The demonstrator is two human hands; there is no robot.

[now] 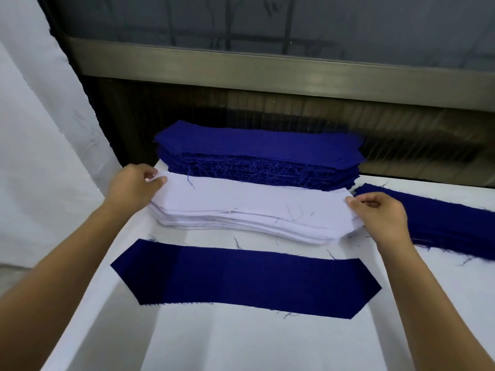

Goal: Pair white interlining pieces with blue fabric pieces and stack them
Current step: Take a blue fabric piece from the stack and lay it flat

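White interlining stack (249, 210): your left hand (131, 186) and right hand (380, 215) pinch its top sheet's ends. Thin sheets cling, so you may lift two.

Bare table (267, 344) lies open; blue stack (257, 159) blocks the far side.

My blue fabric pieces (249, 279) are matt woven cloth with frayed edges; the white interlining (249, 204) looks smooth, papery and matt.

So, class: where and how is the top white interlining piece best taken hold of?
Probably at its two pointed ends, from each side, as the left hand and right hand do: the top white interlining piece is long, thin and limp, so end pinches should peel it off the stack flat.
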